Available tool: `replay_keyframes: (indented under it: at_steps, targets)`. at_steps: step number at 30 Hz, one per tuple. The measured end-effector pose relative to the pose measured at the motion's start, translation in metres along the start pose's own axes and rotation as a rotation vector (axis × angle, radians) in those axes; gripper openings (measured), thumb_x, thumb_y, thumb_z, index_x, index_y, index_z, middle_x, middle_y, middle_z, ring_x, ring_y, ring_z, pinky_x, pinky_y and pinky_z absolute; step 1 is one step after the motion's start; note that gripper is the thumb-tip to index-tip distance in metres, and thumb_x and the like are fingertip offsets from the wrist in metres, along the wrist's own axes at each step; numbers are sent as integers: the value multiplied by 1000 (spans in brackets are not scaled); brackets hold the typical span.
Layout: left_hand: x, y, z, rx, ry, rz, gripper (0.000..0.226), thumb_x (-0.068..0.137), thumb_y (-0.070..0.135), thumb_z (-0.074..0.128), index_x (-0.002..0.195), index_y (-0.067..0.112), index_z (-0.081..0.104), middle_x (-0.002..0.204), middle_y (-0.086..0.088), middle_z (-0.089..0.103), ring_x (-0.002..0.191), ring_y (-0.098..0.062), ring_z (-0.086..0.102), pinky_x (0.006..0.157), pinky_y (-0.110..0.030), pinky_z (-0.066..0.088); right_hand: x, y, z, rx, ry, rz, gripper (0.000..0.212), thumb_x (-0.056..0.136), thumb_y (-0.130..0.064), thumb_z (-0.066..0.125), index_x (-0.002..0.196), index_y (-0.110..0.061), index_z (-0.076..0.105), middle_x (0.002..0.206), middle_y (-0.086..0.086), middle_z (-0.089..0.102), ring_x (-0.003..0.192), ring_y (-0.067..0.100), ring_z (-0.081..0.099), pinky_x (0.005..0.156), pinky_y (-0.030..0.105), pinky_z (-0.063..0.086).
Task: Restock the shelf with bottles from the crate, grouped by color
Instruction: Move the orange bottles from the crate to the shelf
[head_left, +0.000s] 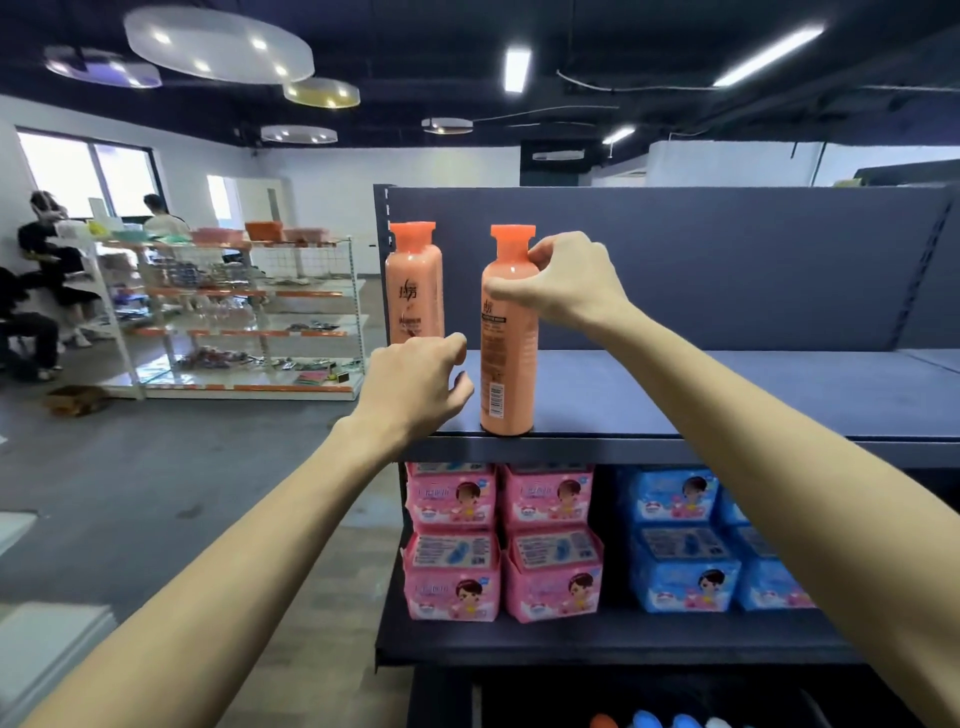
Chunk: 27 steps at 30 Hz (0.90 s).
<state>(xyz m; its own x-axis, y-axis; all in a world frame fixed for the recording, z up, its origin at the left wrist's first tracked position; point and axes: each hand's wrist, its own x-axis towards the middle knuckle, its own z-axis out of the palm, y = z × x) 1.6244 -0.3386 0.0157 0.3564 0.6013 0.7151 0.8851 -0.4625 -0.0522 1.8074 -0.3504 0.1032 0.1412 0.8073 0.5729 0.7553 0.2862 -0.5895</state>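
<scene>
In the head view, a tall orange plastic bottle with a flared orange cap stands upright at the very front edge of the dark blue-grey metal shelf board. The right hand is clamped on the bottle's shoulder and neck, thumb in front and fingers behind. A second matching orange bottle stands at the back left of that board. The left hand hovers at the board's front left edge, fingers loosely curled, with nothing seen in them. The bottle looks full, so it is likely fairly heavy, with stiff, glossy walls that could slip. Being tall and narrow, it could tip off the edge. The high neck grip suits lifting, but a hold round mid-body would be steadier for sliding it back. More coloured caps show below the board.
</scene>
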Motion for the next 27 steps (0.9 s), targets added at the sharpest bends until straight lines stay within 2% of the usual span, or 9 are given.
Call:
replay_keyframes:
  at_steps: [4,8,11,13,15,20,24,27]
  targets:
    - [4,0,4,15,-1,-8,21,88,34,52,101,19,58,87,3,70,80,-27,63,60,-29,35,1,2,-2,-27,-33,-31,48,71,-56,74,92,-13,71,85,-3,72,80,13,70,71,35,61]
    - [0,-4,7,-2,-8,-21,20,88,35,53,99,19,57,84,3,70,78,-28,62,60,-30,39,-9,14,-3,45,-228,-55,57,79,-46,76,123,-24,48,103,-7,63,90,6,64,65,22,54]
    - [-4,-8,9,0,-7,-22,19,88,34,54,98,19,58,84,2,70,77,-28,62,59,-30,37,-21,40,7,186,-403,-9,74,77,-33,82,137,-25,38,115,-5,63,102,11,66,83,33,58]
    - [-6,-10,10,5,-11,-30,19,88,34,54,98,19,58,85,2,71,76,-28,62,59,-30,37,-29,58,16,196,-503,19,69,76,-25,83,134,-19,46,117,-4,65,103,11,67,92,39,58]
    - [-7,-12,11,3,-23,-45,19,87,35,53,98,20,59,84,3,71,76,-27,63,59,-30,42,-36,71,24,121,-549,-9,63,75,-24,83,130,-19,53,117,-7,65,102,9,66,95,39,56]
    - [-11,-15,16,10,-29,-68,17,85,35,54,94,21,58,82,4,70,77,-25,63,60,-30,46,-42,74,34,77,-438,-44,66,70,-36,87,126,-22,56,110,-8,67,92,4,67,86,30,58]
    - [-14,-19,16,26,-37,-79,17,86,35,54,93,20,57,83,3,70,79,-26,63,58,-30,43,-45,63,50,47,-357,-14,76,64,-52,89,124,-20,54,104,-7,65,89,6,62,73,23,49]
    - [-15,-23,16,31,-34,-82,16,85,36,56,91,21,56,81,3,69,79,-28,63,57,-30,44,-49,53,67,29,-295,-50,72,64,-58,84,118,-19,56,106,-7,65,97,13,62,80,30,53]
